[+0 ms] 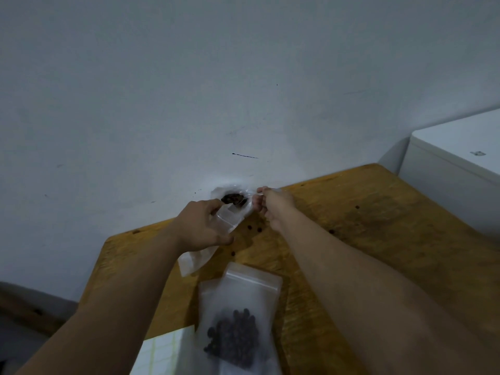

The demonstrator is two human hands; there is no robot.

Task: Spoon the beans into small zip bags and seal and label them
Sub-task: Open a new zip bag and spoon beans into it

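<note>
Two zip bags: upper bag near centre, bean-filled bag at six o'clock. One spoon. One label sheet, seven o'clock. About five loose beans.

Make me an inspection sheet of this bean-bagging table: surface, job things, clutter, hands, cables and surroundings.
Surface: wooden table, worn, with darker stained patches.
Job's things: open bag held tilted above the table, with a spoon of beans at its mouth; filled bag lying flat near the front, whether sealed cannot be told; label sheet to its left at the table's edge.
Clutter: loose beans scattered on the table.
Hands: left hand grips the open bag; right hand holds the spoon.
Cables: nothing seen.
Surroundings: wall, pale with a few marks, behind the table; white cabinet to the right.
</note>
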